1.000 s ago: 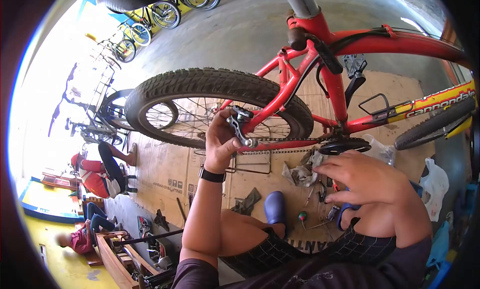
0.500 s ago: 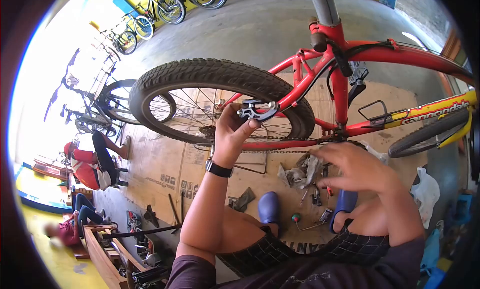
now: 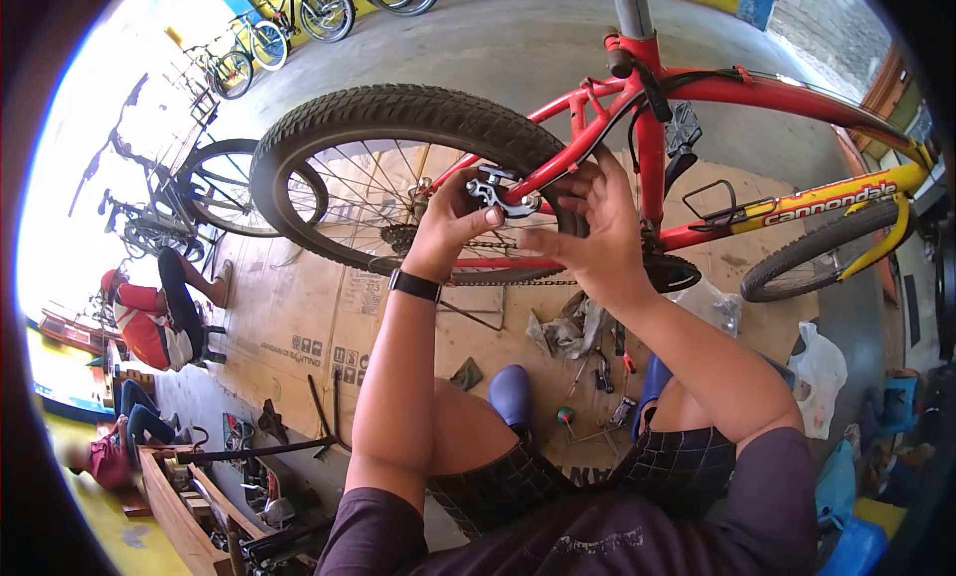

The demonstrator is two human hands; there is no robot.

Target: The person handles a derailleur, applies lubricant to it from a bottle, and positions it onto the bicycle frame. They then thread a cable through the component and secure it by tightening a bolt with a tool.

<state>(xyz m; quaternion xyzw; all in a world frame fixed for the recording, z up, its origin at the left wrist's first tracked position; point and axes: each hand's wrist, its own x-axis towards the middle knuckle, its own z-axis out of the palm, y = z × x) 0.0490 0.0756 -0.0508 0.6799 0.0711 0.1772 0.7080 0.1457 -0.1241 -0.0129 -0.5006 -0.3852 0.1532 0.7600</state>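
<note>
My left hand (image 3: 445, 228) is closed on a silver brake arm (image 3: 506, 200) at the rear of a red bicycle frame (image 3: 649, 173), its thumb along the lower side. Just to the right, my right hand (image 3: 605, 239) is raised with fingers and thumb apart, the upper fingertips close to the frame tube. It holds nothing I can see. Behind the brake is the rear wheel's knobby tyre (image 3: 398, 108). The chain (image 3: 518, 280) runs below both hands, past the rear sprockets (image 3: 400, 239).
Cardboard (image 3: 269, 307) covers the floor under the bicycle. Hand tools (image 3: 603, 372) and a grey rag (image 3: 568, 332) lie near my shoes. A white plastic bag (image 3: 819, 377) is at right. A seated person (image 3: 149, 322) and parked bicycles (image 3: 327, 13) are farther off.
My right hand has risen from above the tools to beside the brake arm, fingers spreading. My left hand keeps its hold. The view has shifted slightly.
</note>
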